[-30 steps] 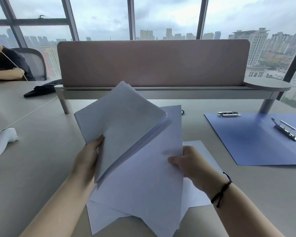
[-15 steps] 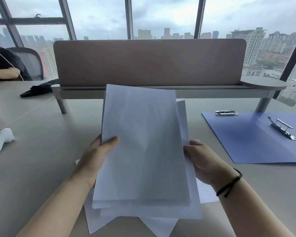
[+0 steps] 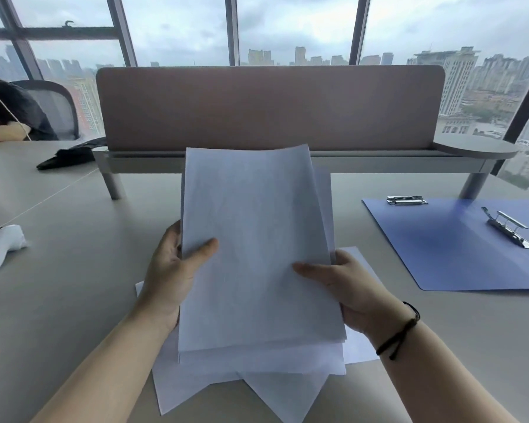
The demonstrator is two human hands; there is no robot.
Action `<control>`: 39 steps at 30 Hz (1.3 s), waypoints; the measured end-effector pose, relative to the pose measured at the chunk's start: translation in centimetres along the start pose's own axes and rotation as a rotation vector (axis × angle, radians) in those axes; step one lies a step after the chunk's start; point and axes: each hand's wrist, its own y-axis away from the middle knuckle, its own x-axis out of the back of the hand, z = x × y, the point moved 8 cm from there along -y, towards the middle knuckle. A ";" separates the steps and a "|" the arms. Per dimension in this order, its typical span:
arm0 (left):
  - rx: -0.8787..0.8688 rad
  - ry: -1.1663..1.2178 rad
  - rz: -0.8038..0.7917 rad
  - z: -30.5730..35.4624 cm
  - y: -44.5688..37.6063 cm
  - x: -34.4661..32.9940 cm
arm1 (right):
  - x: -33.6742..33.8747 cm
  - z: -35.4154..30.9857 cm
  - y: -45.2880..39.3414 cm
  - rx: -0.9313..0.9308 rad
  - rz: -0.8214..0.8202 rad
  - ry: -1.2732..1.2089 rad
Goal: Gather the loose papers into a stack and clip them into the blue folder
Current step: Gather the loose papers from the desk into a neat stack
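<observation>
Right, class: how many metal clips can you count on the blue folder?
2. One metal clip lies flat at the blue folder's far left corner; the other clip sits further right on its surface. The folder runs out of frame, so more may be hidden.

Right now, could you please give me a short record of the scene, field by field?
Left hand: grips the held paper stack at its left edge, thumb on top
Right hand: grips the same stack at its right edge, thumb on top
Stack alignment: uneven, sheets offset at the top right and bottom
Loose sheets: lie fanned out on the desk under the stack
Blue folder: lies open to the right, holding no paper
Folder clips: two metal clips, neither holding paper
</observation>
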 end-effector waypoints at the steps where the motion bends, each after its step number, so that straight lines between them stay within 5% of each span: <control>1: 0.034 0.032 -0.028 0.0 0.2 -0.3 | 0.3 -0.5 0.0 0.041 0.029 -0.011; 5: 0.139 0.083 -0.095 0.1 1.2 -1.5 | 1.1 -3.5 0.7 0.269 0.111 -0.045; 9: 0.034 0.011 -0.050 0.8 1.3 -1.2 | 0.2 -5.3 1.8 0.425 0.117 -0.033; 22: -0.151 -0.085 -0.024 2.4 2.1 -1.5 | -0.7 -5.7 2.9 0.453 0.028 -0.069; 30: -0.149 0.099 -0.140 3.2 2.0 -1.4 | -0.6 -6.6 3.4 0.505 0.030 -0.098; 39: 0.109 0.203 -0.176 0.5 2.1 -2.3 | -1.1 -6.9 3.7 0.566 0.070 -0.018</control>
